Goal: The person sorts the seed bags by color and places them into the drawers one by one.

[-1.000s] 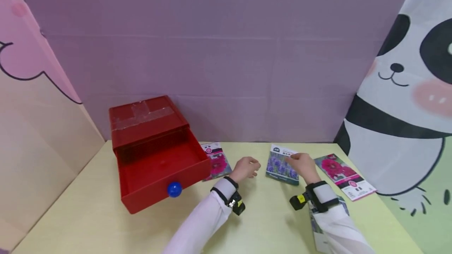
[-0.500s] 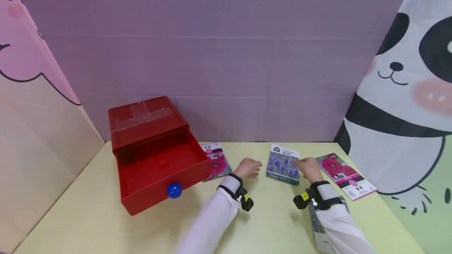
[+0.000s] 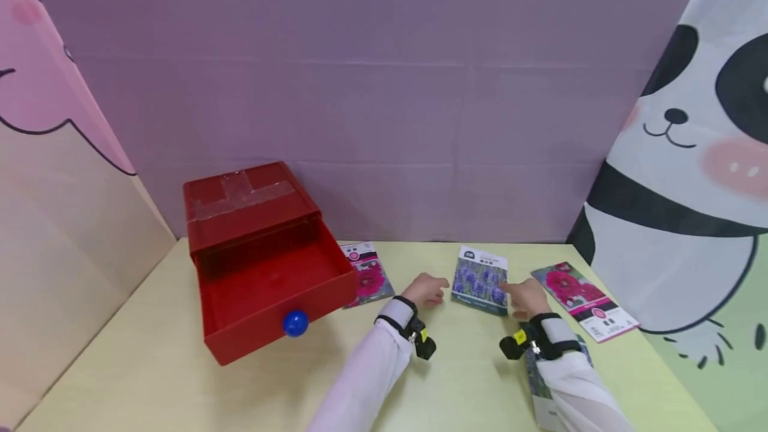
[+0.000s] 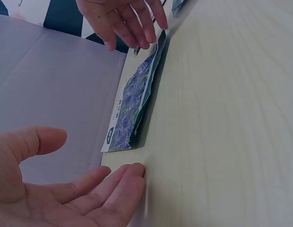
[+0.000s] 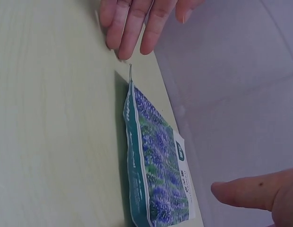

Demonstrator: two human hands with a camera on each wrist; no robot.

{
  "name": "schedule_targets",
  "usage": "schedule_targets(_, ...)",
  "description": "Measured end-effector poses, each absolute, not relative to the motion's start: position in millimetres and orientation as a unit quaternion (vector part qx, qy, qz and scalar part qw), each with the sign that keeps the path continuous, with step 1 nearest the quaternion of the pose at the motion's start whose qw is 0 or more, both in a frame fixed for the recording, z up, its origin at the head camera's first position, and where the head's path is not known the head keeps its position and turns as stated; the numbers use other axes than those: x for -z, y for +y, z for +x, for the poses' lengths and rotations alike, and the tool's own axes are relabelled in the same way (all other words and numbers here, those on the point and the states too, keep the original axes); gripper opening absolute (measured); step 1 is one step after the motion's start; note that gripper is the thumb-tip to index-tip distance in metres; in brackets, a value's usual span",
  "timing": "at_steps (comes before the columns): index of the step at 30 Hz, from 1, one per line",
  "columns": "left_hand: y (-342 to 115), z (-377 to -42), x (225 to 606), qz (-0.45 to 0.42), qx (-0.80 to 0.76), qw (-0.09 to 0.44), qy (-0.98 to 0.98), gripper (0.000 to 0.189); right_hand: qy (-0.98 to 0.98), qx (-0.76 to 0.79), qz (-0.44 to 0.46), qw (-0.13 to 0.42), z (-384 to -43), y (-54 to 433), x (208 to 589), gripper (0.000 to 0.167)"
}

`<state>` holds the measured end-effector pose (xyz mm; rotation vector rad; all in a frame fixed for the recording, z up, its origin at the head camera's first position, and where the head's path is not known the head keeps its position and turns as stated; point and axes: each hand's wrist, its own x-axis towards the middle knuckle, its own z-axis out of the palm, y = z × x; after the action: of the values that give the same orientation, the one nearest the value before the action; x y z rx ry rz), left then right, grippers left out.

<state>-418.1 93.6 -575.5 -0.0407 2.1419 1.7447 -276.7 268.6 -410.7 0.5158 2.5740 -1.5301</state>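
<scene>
A seed packet (image 3: 478, 280) printed with purple flowers lies on the table between my two hands. My left hand (image 3: 425, 290) hovers just left of it, its fingers relaxed and holding nothing. Across the packet, my right hand (image 3: 527, 297) is at the right edge, its extended fingertip overlapping that edge in the head view; whether it touches, I cannot tell. The right wrist view shows the packet (image 5: 160, 161) slightly puffed, with a teal lower edge. In the left wrist view, the right hand's fingers (image 4: 132, 21) hang loosely by the packet's far end.
A red box (image 3: 252, 202) with its drawer (image 3: 276, 272) pulled out and a blue knob (image 3: 296, 323) stands at left. One pink-flower packet (image 3: 367, 279) lies partly behind it; another pink-flower packet (image 3: 585, 299) lies at right. A further packet (image 3: 543, 392) is partly under the right forearm.
My left hand has moved slightly right, closer to the purple-flower seed packet. My right hand has drawn back from over the packet to its right edge. The packet has barely moved.
</scene>
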Motion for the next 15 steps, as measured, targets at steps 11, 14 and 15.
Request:
schedule_targets(11, 126.5, -495.7, 662.9, -0.075, -0.665, 0.199, 0.716, 0.062, 0.799, 0.572, 0.168, 0.078, -271.4, 267.5, 412.3, 0.064)
schedule_targets(14, 136.8, -514.3, 688.8, -0.087, -0.677, 0.196, 0.704, 0.063, 0.796, 0.575, 0.173, 0.083, -271.7, 264.7, 412.9, 0.065)
schedule_targets(15, 139.4, -519.2, 695.5, -0.092, -0.683, 0.196, 0.697, 0.06, 0.794, 0.576, 0.174, 0.083, -272.4, 263.6, 413.7, 0.065)
